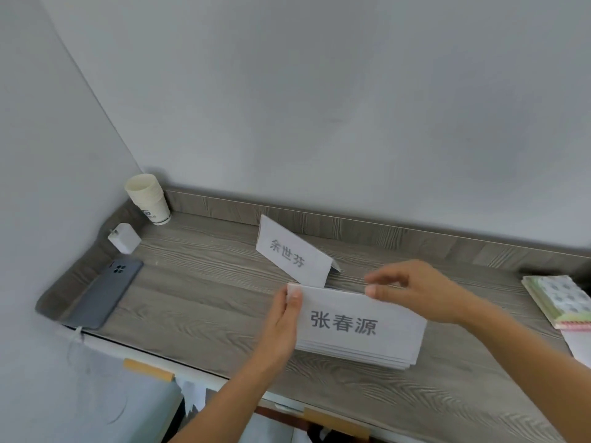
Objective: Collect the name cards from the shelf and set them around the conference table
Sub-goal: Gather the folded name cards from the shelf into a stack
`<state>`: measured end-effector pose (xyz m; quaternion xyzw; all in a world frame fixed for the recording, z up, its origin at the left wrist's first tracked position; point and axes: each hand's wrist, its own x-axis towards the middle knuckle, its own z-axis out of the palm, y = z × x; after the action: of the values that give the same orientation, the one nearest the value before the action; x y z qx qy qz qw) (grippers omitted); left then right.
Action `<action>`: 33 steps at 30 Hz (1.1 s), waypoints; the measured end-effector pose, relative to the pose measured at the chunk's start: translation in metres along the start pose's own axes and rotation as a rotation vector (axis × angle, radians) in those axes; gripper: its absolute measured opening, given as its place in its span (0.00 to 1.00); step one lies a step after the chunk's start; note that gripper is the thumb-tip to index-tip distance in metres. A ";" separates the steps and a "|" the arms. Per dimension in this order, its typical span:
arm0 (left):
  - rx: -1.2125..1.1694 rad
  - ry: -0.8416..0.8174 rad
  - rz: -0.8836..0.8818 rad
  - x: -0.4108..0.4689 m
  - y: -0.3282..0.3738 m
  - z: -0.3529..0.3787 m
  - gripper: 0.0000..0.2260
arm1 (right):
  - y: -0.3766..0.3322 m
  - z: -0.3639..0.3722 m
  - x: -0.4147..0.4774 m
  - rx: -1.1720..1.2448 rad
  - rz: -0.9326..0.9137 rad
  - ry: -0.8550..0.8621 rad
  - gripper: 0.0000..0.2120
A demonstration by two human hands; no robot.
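A: What are the hands doing?
B: The left hand [281,318] is pinching the left end of a stack of name cards [358,327], and the right hand [412,292] is gripping its top edge. The stack is resting on the shelf [198,302].
A: Anything beyond them?
B: One folded card [292,252] is standing just behind the hands. A phone [104,295], a charger [124,238] and paper cups [148,199] are sitting well left; a notebook [559,298] is lying to the right.
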<state>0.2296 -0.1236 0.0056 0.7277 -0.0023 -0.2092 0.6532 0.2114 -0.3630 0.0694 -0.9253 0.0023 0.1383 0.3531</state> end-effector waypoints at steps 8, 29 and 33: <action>0.026 -0.039 0.006 0.001 0.000 -0.004 0.18 | -0.010 0.034 0.136 -0.307 0.115 -0.102 0.31; -0.071 0.011 -0.154 0.017 -0.004 -0.023 0.21 | 0.001 -0.044 -0.034 0.257 -0.124 0.181 0.13; -0.091 0.039 -0.151 0.017 -0.004 -0.022 0.30 | 0.021 -0.017 -0.032 0.200 -0.072 0.166 0.11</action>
<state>0.2502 -0.1070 -0.0024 0.6996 0.0747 -0.2432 0.6677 0.1823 -0.3928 0.0759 -0.8933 0.0122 0.0477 0.4467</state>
